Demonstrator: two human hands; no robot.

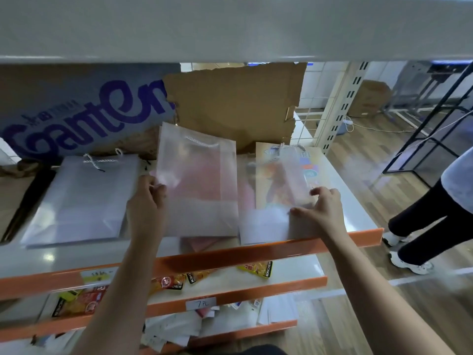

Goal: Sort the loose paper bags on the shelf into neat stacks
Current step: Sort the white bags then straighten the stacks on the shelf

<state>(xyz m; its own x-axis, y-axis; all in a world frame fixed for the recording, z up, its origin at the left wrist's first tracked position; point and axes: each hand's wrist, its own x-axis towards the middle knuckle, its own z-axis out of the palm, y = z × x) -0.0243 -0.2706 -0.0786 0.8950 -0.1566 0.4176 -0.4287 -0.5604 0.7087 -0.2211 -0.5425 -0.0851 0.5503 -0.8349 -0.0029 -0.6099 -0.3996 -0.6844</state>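
Left hand (147,201) fingers pinched the middle frosted bag (197,180) by its left edge on the shelf (64,260); right hand (320,208) fingers curled round the right bag (266,224), which overlay a printed bag (284,172).

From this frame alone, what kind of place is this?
Likely a small shop: tiered shelves with orange price rails, a handwritten price tag, and snack packets on the shelf below the paper bags.
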